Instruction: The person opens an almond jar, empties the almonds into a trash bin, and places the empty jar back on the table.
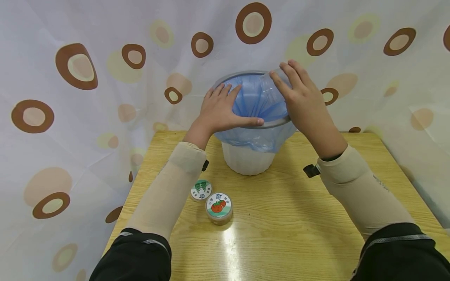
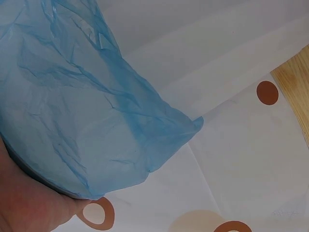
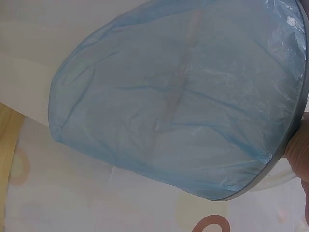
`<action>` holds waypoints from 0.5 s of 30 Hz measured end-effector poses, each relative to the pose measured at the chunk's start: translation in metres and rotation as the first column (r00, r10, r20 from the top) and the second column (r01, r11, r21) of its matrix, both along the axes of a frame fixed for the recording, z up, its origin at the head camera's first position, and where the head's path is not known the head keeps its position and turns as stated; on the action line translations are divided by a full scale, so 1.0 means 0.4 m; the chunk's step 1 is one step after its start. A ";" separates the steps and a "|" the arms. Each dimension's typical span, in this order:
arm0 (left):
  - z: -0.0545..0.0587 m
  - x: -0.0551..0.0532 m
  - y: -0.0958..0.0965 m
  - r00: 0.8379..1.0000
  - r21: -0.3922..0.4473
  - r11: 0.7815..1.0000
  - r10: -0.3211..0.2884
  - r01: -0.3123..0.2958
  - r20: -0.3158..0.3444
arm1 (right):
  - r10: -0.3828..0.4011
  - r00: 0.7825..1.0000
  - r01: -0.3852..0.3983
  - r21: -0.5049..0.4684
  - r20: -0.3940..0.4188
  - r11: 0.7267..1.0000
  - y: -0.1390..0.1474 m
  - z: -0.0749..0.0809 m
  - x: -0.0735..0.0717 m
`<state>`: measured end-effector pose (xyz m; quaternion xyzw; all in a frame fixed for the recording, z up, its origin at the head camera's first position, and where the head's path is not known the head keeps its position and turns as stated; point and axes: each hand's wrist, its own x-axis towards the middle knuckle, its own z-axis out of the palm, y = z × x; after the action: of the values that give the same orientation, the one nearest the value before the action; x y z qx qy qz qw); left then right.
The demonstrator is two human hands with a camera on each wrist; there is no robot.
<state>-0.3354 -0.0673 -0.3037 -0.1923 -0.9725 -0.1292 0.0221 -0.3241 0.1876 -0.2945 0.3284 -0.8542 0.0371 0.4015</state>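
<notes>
A white bin (image 1: 247, 160) with a grey rim ring (image 1: 274, 124) stands at the back of the table. A blue plastic bag (image 1: 251, 91) lines it and hangs over the outside of the rim. My left hand (image 1: 221, 109) rests on the left side of the rim, fingers spread and thumb straight along the front edge. At the right side, my right hand (image 1: 304, 93) holds a clear plastic container (image 1: 268, 88), tilted over the bin opening. Its curved edge shows beside the rim in the right wrist view, and the fingers cover part of it.
Nearer on the wooden table (image 1: 274, 234) stand two small round jars: one with a tomato label (image 1: 219, 206), one with a green vegetable label (image 1: 201, 189). A white patterned sheet (image 1: 105, 117) hangs behind the table.
</notes>
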 end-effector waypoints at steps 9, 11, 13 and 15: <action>0.002 0.003 0.000 1.000 0.001 1.000 -0.006 0.006 0.006 | -0.023 1.000 0.023 -0.011 -0.002 1.000 0.006 -0.001 0.006; 0.001 0.003 0.000 1.000 0.002 1.000 -0.007 0.007 0.005 | -0.029 1.000 0.029 -0.010 -0.001 1.000 0.007 -0.002 0.007; 0.001 0.001 0.002 1.000 -0.001 1.000 -0.006 0.006 0.004 | -0.032 0.999 0.032 -0.013 -0.008 0.999 0.008 -0.001 0.008; 0.003 0.001 0.003 1.000 -0.001 1.000 -0.007 0.007 0.001 | -0.035 0.999 0.035 -0.021 -0.026 0.999 0.008 0.000 0.008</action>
<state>-0.3348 -0.0662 -0.3026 -0.1957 -0.9719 -0.1290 0.0209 -0.3211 0.1908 -0.2944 0.3096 -0.8540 0.0345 0.4167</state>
